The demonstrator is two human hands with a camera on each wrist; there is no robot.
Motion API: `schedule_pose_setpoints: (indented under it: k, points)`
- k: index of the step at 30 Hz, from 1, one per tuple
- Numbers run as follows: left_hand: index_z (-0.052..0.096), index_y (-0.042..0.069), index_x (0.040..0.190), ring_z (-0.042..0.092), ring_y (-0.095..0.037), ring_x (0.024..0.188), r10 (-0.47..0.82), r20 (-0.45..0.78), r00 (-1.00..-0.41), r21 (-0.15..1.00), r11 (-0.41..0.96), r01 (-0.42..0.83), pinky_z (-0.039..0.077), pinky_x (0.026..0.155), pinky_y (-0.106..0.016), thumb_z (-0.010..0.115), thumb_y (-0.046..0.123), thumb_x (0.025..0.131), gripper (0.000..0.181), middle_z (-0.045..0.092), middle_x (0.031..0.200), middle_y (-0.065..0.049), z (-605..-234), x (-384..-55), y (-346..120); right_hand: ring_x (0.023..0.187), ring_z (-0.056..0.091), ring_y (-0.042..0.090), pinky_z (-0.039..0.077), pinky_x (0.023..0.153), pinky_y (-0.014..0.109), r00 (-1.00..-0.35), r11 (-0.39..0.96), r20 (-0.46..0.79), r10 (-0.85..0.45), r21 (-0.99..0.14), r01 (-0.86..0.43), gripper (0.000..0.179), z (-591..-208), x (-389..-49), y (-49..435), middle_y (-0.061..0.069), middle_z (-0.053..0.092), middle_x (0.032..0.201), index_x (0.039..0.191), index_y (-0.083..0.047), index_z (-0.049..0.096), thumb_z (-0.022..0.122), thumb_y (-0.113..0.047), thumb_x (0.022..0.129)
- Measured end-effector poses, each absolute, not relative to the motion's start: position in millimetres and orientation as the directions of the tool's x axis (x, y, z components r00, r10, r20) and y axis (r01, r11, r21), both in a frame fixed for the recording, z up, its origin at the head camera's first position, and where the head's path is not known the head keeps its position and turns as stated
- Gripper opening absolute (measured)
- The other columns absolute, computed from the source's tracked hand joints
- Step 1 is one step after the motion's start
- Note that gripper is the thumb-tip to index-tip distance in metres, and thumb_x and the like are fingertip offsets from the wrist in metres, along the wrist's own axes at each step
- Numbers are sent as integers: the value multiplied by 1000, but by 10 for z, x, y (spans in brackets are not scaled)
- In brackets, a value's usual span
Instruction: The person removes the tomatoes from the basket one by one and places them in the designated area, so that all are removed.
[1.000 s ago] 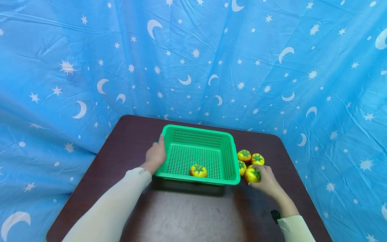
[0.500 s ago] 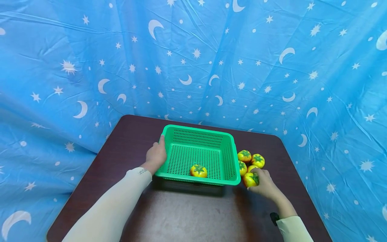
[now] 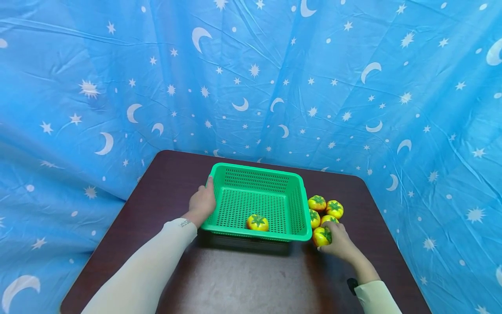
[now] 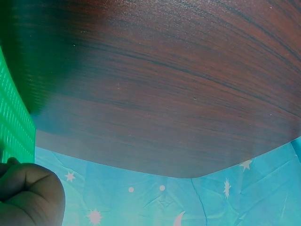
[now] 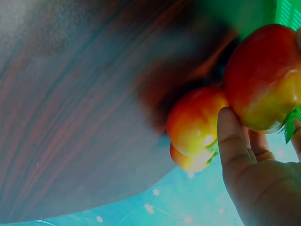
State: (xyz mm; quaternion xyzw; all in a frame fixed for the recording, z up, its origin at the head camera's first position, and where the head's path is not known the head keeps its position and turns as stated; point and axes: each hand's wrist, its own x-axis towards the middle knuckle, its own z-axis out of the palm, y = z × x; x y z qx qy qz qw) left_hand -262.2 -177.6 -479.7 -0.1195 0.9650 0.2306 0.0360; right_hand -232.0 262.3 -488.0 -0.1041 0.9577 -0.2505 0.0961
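Note:
My left hand (image 3: pixel 202 201) grips the left rim of a green plastic basket (image 3: pixel 255 234), its thumb along the rim. In the left wrist view, the curled left hand (image 4: pixel 33 195) shows beside the basket's mesh wall (image 4: pixel 16 117). One yellow-red tomato (image 3: pixel 257 222) with a green star-shaped top sits inside, near the front wall. To the right of the basket, my right hand (image 3: pixel 340 242) holds another tomato (image 3: pixel 321 237) between thumb and fingers. The right wrist view shows this held tomato (image 5: pixel 263 77) large, with the fingertips against its side.
Several more tomatoes, among them a back one (image 3: pixel 317 203) and a right one (image 3: pixel 334 209), lie clustered against the basket's right side. Everything stands on a dark brown table (image 3: pixel 243 279). A blue curtain (image 3: pixel 251 87) with moons and stars hangs behind and beside it.
My right hand has moved a little left and toward me with its tomato, uncovering more of the tomato behind. The left hand and the basket have stayed in place.

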Motion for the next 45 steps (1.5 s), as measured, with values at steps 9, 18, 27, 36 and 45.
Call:
schedule_pose_setpoints:
  k: [9, 18, 27, 36, 45]
  points:
    - [7, 14, 163, 59, -30, 85, -219, -116, -969, 449, 858, -248, 49, 69, -43, 39, 4, 104, 68, 53, 130, -27, -4793, -2626, -1771, 118, 46, 44, 48, 96, 62, -966, 860, -110, -235, -486, -154, 69, -4963, -2337, 2608, 31, 43, 135, 129, 0, 53, 87, -12, 72]
    - [4, 16, 163, 57, -28, 75, -210, -141, -968, 448, 858, -251, 44, 61, -39, 40, 1, 103, 71, 53, 127, -27, -4766, -2626, -1735, 119, 47, 44, 48, 95, 61, -969, 871, -99, -225, -466, -155, 68, -5023, -2320, 2609, 30, 46, 135, 132, 0, 52, 86, -14, 74]
    - [4, 16, 163, 59, -29, 78, -217, -146, -965, 439, 860, -259, 46, 62, -39, 43, 3, 103, 73, 53, 128, -26, -4786, -2642, -1751, 120, 48, 46, 46, 96, 63, -969, 877, -94, -230, -452, -164, 68, -5054, -2319, 2586, 31, 47, 133, 131, 1, 54, 87, -13, 73]
    - [3, 16, 163, 59, -29, 82, -218, -151, -964, 453, 851, -264, 47, 65, -40, 40, 4, 104, 71, 52, 130, -27, -4796, -2623, -1761, 117, 49, 43, 48, 95, 62, -968, 883, -104, -228, -442, -160, 68, -5093, -2327, 2554, 29, 49, 130, 131, 0, 55, 88, -15, 73]
    - [3, 16, 163, 59, -29, 83, -220, -154, -963, 455, 849, -267, 47, 66, -40, 38, 5, 105, 69, 52, 130, -26, -4818, -2620, -1777, 118, 50, 44, 48, 95, 62, -966, 881, -103, -238, -442, -169, 69, -5105, -2323, 2540, 31, 48, 131, 133, 0, 54, 88, -13, 74]
